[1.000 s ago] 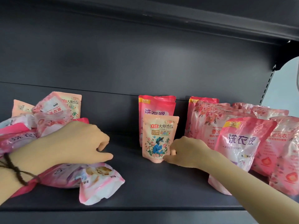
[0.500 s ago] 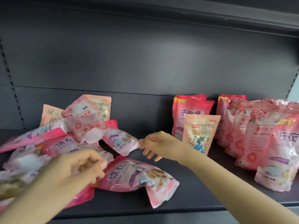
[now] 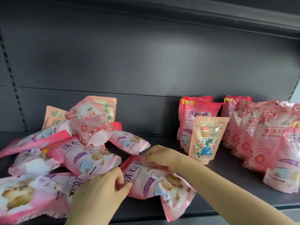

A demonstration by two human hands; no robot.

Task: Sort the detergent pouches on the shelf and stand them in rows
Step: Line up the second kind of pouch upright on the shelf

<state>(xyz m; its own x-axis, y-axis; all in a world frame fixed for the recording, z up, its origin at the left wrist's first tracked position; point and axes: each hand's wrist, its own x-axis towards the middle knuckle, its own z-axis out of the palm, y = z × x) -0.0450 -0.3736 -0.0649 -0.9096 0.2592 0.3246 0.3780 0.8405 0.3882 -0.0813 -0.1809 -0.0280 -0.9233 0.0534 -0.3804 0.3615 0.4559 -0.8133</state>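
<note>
A pink detergent pouch (image 3: 155, 184) with purple lettering lies flat at the front middle of the dark shelf (image 3: 227, 184). My left hand (image 3: 100, 190) grips its near left edge. My right hand (image 3: 162, 156) pinches its far top edge. To the left sprawls a loose heap of pink pouches (image 3: 65, 148), lying every way. A small peach pouch (image 3: 207, 140) stands upright at the middle right, in front of a taller standing pink pouch (image 3: 194, 114). Further right, rows of pink pouches (image 3: 263, 140) stand or lean.
The shelf's dark back panel (image 3: 146, 62) rises behind everything, and an upper shelf (image 3: 211, 10) overhangs. Bare shelf floor shows between the heap and the standing pouches. The shelf's front lip (image 3: 203, 215) runs along the bottom.
My right hand left the small peach pouch and moved left onto the flat pouch's top edge. My left hand moved onto its left edge. The camera view swung left.
</note>
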